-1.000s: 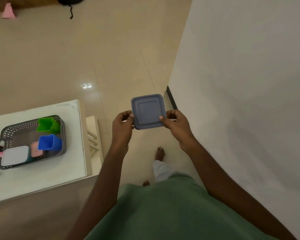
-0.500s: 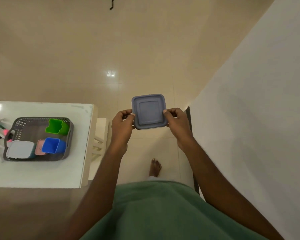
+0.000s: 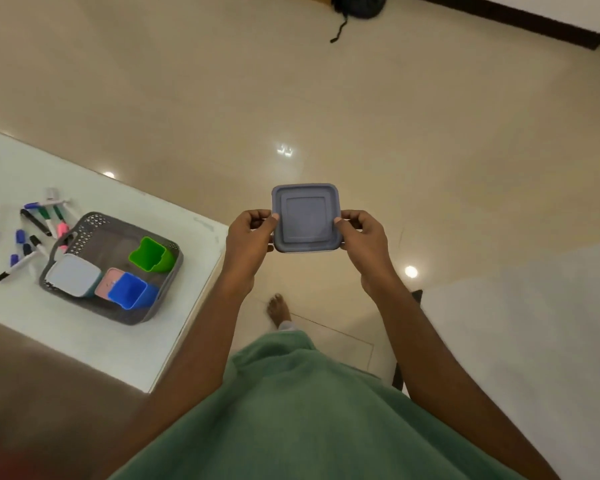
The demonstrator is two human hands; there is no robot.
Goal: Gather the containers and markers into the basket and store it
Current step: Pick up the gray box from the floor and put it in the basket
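I hold a square container with a blue-grey lid [image 3: 306, 218] in front of me, above the floor. My left hand [image 3: 248, 239] grips its left edge and my right hand [image 3: 362, 239] grips its right edge. To my left, a grey perforated basket [image 3: 94, 225] sits on a white table [image 3: 125, 344]. Inside it are a green cup [image 3: 151, 255], a blue cup [image 3: 130, 291], a pink container [image 3: 106, 285] and a container with a pale lid [image 3: 72, 274]. Several markers [image 3: 37, 223] and loose caps lie scattered on the table beyond the basket's left end.
A glossy beige tiled floor [image 3: 326, 98] spreads ahead. A black bag with a strap [image 3: 357, 5] lies at the far top. A white surface [image 3: 534, 323] stands at the right. My bare foot [image 3: 278, 306] is on the floor below the container.
The view has swung left and away from the white surface on the right. The table, basket and markers show more fully. Both hands still hold the lidded container the same way.
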